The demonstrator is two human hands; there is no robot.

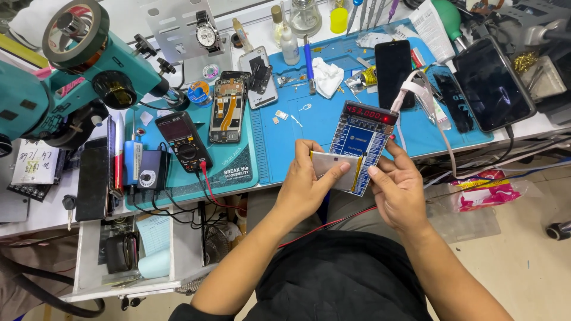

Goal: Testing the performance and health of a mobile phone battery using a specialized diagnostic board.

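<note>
We hold a flat silver battery [334,169] in our left hand [306,184], thumb across its face and fingers curled behind it, just past the front edge of the tabletop [41,217]. Our right hand [397,189] grips the lower end of a blue tester board [363,142], fingers closed around its edge; the battery lies against the board's lower left part. The board's red display [371,113] is lit at its far end, and a white cable [416,89] runs from that end. On the blue mat [321,119] behind lie an opened phone [227,110], a black multimeter [183,141] to its left and a dark phone [394,64].
</note>
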